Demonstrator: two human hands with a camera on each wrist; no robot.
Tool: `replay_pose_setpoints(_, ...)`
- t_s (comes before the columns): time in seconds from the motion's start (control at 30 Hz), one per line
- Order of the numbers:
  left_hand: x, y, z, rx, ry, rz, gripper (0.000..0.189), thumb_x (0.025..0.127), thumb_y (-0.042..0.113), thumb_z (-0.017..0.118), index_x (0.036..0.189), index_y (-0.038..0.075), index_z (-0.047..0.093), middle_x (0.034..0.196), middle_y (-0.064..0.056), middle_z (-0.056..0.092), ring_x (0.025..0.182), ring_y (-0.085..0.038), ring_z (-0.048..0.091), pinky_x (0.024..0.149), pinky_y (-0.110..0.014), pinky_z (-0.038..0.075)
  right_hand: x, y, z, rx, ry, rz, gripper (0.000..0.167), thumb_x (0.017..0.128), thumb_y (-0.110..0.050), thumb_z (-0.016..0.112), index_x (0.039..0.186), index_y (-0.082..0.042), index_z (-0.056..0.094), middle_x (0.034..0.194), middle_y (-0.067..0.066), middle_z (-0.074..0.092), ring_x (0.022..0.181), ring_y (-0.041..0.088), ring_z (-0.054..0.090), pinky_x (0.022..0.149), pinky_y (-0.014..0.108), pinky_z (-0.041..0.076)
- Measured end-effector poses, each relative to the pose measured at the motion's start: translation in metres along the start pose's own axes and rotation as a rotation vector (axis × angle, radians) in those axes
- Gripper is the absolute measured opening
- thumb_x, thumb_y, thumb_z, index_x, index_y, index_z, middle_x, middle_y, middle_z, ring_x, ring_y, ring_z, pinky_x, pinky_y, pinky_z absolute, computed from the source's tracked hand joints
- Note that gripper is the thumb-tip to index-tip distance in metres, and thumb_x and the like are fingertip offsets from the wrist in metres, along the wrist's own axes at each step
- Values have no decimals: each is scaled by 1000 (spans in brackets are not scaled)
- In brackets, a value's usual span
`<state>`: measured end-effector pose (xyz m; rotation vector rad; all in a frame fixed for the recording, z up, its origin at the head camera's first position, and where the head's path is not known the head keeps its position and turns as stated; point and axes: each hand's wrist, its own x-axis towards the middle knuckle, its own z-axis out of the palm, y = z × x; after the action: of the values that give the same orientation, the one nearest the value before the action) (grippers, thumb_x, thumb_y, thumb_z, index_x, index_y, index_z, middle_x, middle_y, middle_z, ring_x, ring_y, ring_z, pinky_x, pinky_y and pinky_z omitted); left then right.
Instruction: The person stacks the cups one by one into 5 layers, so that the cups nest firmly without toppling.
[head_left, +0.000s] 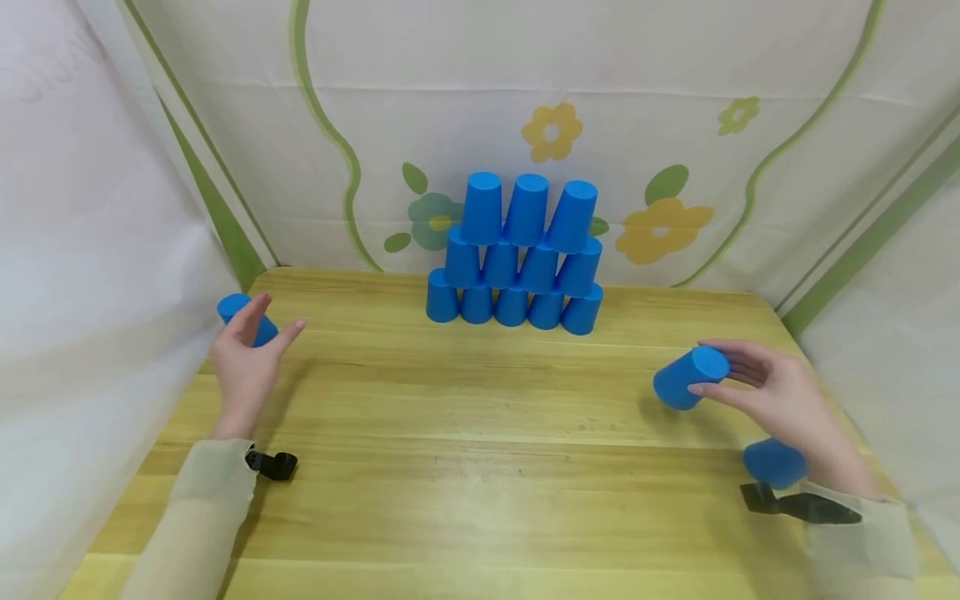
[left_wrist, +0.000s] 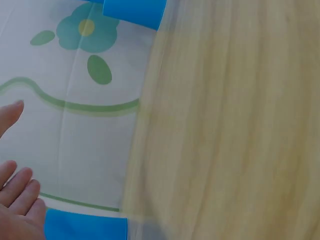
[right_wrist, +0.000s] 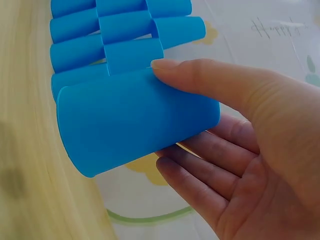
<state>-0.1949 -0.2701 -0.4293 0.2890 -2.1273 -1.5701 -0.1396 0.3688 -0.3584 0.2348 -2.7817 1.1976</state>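
Observation:
My right hand [head_left: 783, 396] grips a blue cup [head_left: 681, 383] between thumb and fingers, its base toward the palm and its mouth tilted down and left above the table. The right wrist view shows the thumb on top of this cup [right_wrist: 125, 122] and fingers below. At the far left, my left hand [head_left: 246, 358] has its thumb and fingers spread beside another blue cup [head_left: 234, 307]. In the left wrist view the fingers [left_wrist: 25, 192] lie straight, with that cup [left_wrist: 86, 225] just beyond them. A third blue cup [head_left: 772, 462] sits partly hidden by my right wrist.
At the back middle, blue cups [head_left: 511, 306] stand upside down in a three-row stack, three of them on top. The wooden table [head_left: 465, 467] runs back to a white flowered cloth [head_left: 420, 125], with white cloth also at both sides.

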Motion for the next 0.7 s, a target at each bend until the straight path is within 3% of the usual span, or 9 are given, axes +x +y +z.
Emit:
replay_pose_setpoints(0.2,5,2,-11,-150,168,-6,66,83,17,87,143,17,60,147,-3,55,140,-15,44,115,-30,34,1,-4,3,1,-5,-15,55,85,-18,86,135,-8,64,122,-8,67,105,-8,61,83,11,51)
replay_pose_setpoints(0.3,10,1,-16,-151,212,-16,68,81,20,89,143,16,60,148,-3,54,141,-15,43,115,-28,33,0,-4,3,-1,-11,-11,56,85,-18,86,136,-9,64,123,-7,67,105,-9,61,83,11,51)
replay_pose_setpoints(0.53,19,-4,-25,-129,219,-88,75,82,24,88,148,14,54,153,-1,48,144,-14,37,114,-20,29,-1,-4,3,5,8,-23,57,85,-16,86,137,-8,64,122,-11,67,105,-8,61,83,11,51)
replay_pose_setpoints(0.7,23,-10,-27,-181,217,-150,81,80,26,89,151,13,51,155,-1,45,145,-14,35,115,-21,26,0,-13,3,9,38,-40,59,86,-16,85,140,-11,61,125,-12,66,107,-8,60,83,10,50)
